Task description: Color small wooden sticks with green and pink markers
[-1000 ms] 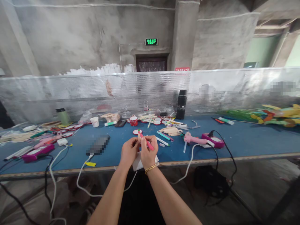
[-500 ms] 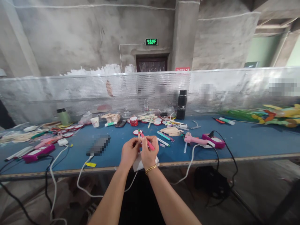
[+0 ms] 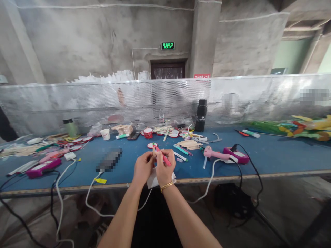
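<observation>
My left hand (image 3: 143, 168) pinches a small wooden craft stick (image 3: 153, 149) upright, its top end coloured green. Wrapped round a pinkish-red marker (image 3: 166, 160), my right hand (image 3: 163, 172) holds the pen's front end against or very close to the stick; actual contact is too small to tell. Both hands are together above the table's front edge. Something white and flat, like paper (image 3: 152, 180), shows beneath them. Just beyond the fingers lies a round white disc with a red rim (image 3: 152, 145).
A pink glue gun (image 3: 216, 153) and a purple power strip (image 3: 236, 155) lie at right with cords hanging down. Wooden sticks (image 3: 190, 144) and pens (image 3: 180, 157) lie nearer. A phone (image 3: 109, 160) is at left. A black flask (image 3: 201, 115) stands behind on the blue table (image 3: 124, 179).
The view has shifted very slightly. Both hands keep nearly the same pose, with the stick and marker still held together.
</observation>
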